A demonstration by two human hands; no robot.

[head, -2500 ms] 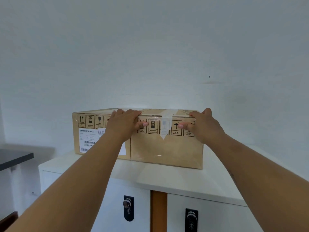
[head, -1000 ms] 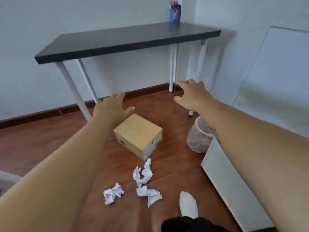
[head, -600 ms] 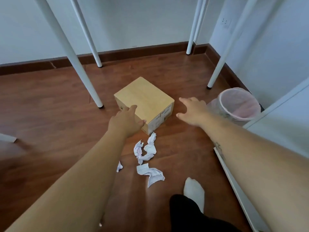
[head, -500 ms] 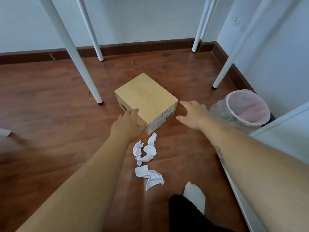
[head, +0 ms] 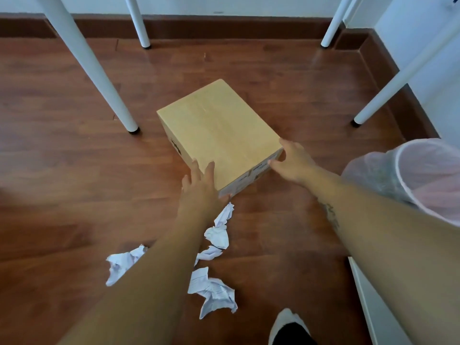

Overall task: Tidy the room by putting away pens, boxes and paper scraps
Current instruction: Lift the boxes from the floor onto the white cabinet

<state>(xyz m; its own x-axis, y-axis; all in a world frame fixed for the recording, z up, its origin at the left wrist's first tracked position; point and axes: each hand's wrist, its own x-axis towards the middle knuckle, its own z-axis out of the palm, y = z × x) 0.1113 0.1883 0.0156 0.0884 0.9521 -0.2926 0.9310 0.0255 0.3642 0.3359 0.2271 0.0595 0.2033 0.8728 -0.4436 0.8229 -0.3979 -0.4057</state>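
The cardboard box (head: pixel 219 133) sits on the wooden floor (head: pixel 62 158) between white table legs (head: pixel 99 70). My left hand (head: pixel 199 189) lays straight fingers on its near corner, and my right hand (head: pixel 295 163) touches its right corner, fingers spread, gripping nothing. Crumpled paper scraps (head: pixel 217 236) lie just behind the box, and a lined bin (head: pixel 368 175) stands to my right.

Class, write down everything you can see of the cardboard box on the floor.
The cardboard box is plain tan, closed, lying flat on the wooden floor, turned diagonally. A dark print marks its left side; labels show on its near side. The left hand meets its near corner, the right hand its right corner, both with fingers extended. Paper scraps lie just in front.
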